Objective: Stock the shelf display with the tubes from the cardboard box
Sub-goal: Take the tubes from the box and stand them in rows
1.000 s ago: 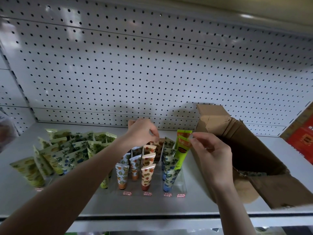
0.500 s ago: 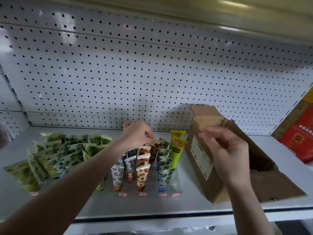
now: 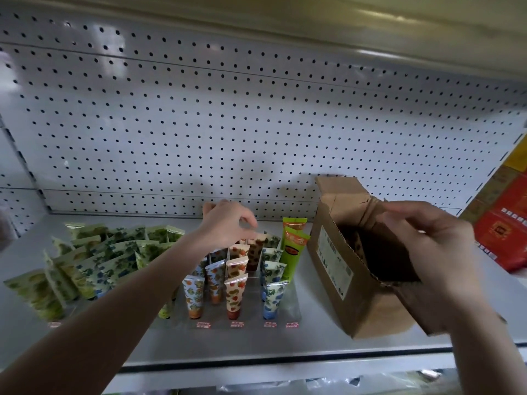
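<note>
Patterned tubes (image 3: 236, 297) upright in rows, cardboard box (image 3: 336, 269) open rt

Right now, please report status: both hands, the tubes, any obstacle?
Left hand at back row of tubes, grip unclear. Right hand empty, fingers loose, over open cardboard box. Nothing between hand and box.

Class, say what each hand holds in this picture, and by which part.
Right hand: nothing, open above the box. Left hand: fingers curl over the tops of the back tubes; a grip cannot be told.
</note>
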A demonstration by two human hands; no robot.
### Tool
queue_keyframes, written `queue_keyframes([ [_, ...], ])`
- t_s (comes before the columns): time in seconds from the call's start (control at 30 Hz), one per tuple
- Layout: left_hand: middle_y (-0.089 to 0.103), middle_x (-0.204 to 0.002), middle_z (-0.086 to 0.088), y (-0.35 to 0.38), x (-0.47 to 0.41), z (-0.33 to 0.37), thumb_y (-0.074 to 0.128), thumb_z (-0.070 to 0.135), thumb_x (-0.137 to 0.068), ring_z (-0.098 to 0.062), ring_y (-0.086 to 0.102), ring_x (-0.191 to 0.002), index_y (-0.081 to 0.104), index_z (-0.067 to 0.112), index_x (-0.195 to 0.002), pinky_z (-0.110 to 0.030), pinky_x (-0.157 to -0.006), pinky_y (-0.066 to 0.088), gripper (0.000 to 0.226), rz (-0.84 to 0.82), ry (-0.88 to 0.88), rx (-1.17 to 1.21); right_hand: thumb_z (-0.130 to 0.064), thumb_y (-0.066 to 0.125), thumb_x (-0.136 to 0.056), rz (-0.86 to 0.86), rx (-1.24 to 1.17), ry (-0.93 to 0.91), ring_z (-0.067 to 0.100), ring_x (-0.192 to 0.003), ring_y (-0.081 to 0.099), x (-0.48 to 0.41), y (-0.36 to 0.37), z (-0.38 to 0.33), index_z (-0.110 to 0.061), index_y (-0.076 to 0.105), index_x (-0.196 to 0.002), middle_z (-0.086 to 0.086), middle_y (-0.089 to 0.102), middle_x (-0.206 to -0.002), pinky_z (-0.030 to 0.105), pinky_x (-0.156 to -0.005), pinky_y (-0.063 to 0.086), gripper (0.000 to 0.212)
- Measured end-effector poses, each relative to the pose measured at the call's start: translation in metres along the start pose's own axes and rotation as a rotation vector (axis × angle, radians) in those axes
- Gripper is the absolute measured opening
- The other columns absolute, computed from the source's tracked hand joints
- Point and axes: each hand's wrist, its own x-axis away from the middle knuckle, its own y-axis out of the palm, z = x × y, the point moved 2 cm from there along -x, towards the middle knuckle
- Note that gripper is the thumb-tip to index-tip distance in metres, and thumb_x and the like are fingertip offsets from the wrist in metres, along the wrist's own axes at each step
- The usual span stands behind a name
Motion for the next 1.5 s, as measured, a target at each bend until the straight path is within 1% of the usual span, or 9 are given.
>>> queue_keyframes([
  [0.13, 0.064, -0.105, 0.016, -0.010, 0.002, 0.012, 0.069, 0.040, -0.079, -0.009, 0.052, -0.108, 0.069, 0.030, -0.098, -0.030, -0.093, 0.018, 0.021, 0.071, 0.030, 0.100, -0.008, 0.072, -0.079, -0.094, 0.242, -0.018, -0.006, -0.062, 0.058, -0.030, -0.026, 0.001, -0.030, 0.070, -0.075, -0.016, 0.068, -0.069, 0.002, -0.061, 0.041, 0.023],
  [0.2, 0.061, -0.096, 0.019, -0.013, 0.004, 0.023, 0.070, 0.038, -0.079, -0.008, 0.054, -0.103, 0.069, 0.029, -0.097, -0.037, -0.103, 0.027, 0.019, 0.085, 0.065, 0.181, -0.007, 0.072, -0.079, -0.162, 0.274, 0.004, 0.000, -0.060, 0.058, -0.038, -0.030, 0.007, -0.024, 0.071, -0.079, -0.006, 0.070, -0.074, 0.004, -0.061, 0.043, 0.018],
  [0.33, 0.060, -0.092, 0.019, -0.015, 0.007, 0.051, 0.069, 0.033, -0.081, -0.003, 0.054, -0.093, 0.070, 0.027, -0.097, -0.042, -0.099, 0.037, 0.017, 0.129, 0.145, 0.311, -0.006, 0.071, -0.079, -0.272, 0.300, 0.045, 0.019, -0.069, 0.062, -0.049, -0.036, 0.025, -0.019, 0.072, -0.082, 0.013, 0.070, -0.077, 0.015, -0.062, 0.049, 0.013],
  [0.57, 0.067, -0.092, 0.009, 0.001, 0.008, 0.101, 0.070, 0.025, -0.081, 0.003, 0.058, -0.081, 0.072, 0.020, -0.094, -0.008, -0.079, 0.042, 0.014, 0.196, 0.245, 0.417, -0.008, 0.068, -0.082, -0.456, 0.506, 0.103, 0.023, -0.072, 0.067, -0.076, -0.029, 0.048, -0.014, 0.071, -0.081, 0.011, 0.070, -0.075, 0.029, -0.069, 0.056, 0.007],
  [0.9, 0.068, -0.086, 0.008, 0.037, -0.002, 0.133, 0.065, 0.027, -0.082, -0.004, 0.058, -0.081, 0.072, 0.022, -0.089, -0.025, -0.078, 0.048, 0.011, 0.210, 0.206, 0.419, -0.018, 0.061, -0.087, -0.775, 1.039, 0.171, 0.018, -0.062, 0.053, -0.118, 0.015, 0.099, -0.007, 0.054, -0.067, 0.006, 0.055, -0.068, 0.024, -0.055, 0.041, 0.025],
  [1.03, 0.066, -0.086, 0.010, 0.043, -0.004, 0.136, 0.066, 0.026, -0.083, -0.007, 0.056, -0.080, 0.071, 0.023, -0.090, -0.025, -0.079, 0.045, 0.009, 0.241, 0.176, 0.367, -0.010, 0.051, -0.093, -0.840, 1.178, 0.162, 0.029, -0.094, 0.061, -0.125, 0.029, 0.122, 0.001, 0.061, -0.099, 0.015, 0.064, -0.101, 0.029, -0.070, 0.042, 0.016],
  [1.13, 0.065, -0.087, 0.012, 0.043, -0.004, 0.135, 0.065, 0.030, -0.083, -0.006, 0.055, -0.081, 0.069, 0.027, -0.089, -0.024, -0.079, 0.043, 0.008, 0.231, 0.143, 0.332, -0.005, 0.046, -0.094, -0.876, 1.162, 0.177, 0.029, -0.096, 0.060, -0.129, 0.037, 0.133, 0.005, 0.061, -0.108, 0.017, 0.063, -0.104, 0.029, -0.073, 0.040, 0.023],
  [1.3, 0.059, -0.080, 0.018, 0.038, -0.001, 0.131, 0.065, 0.028, -0.084, -0.002, 0.054, -0.080, 0.069, 0.028, -0.085, -0.021, -0.074, 0.043, 0.004, 0.264, 0.102, 0.333, -0.006, 0.044, -0.096, -0.893, 1.137, 0.224, 0.032, -0.113, 0.055, -0.133, 0.048, 0.153, 0.004, 0.056, -0.121, 0.019, 0.058, -0.123, 0.033, -0.095, 0.041, 0.030],
  [1.5, 0.061, -0.084, 0.016, 0.033, 0.000, 0.127, 0.064, 0.030, -0.084, -0.003, 0.054, -0.080, 0.070, 0.028, -0.086, -0.020, -0.076, 0.044, 0.006, 0.263, 0.073, 0.285, -0.010, 0.050, -0.093, -0.925, 1.140, 0.163, 0.032, -0.108, 0.057, -0.133, 0.047, 0.144, 0.004, 0.058, -0.114, 0.020, 0.061, -0.117, 0.030, -0.087, 0.043, 0.027],
])
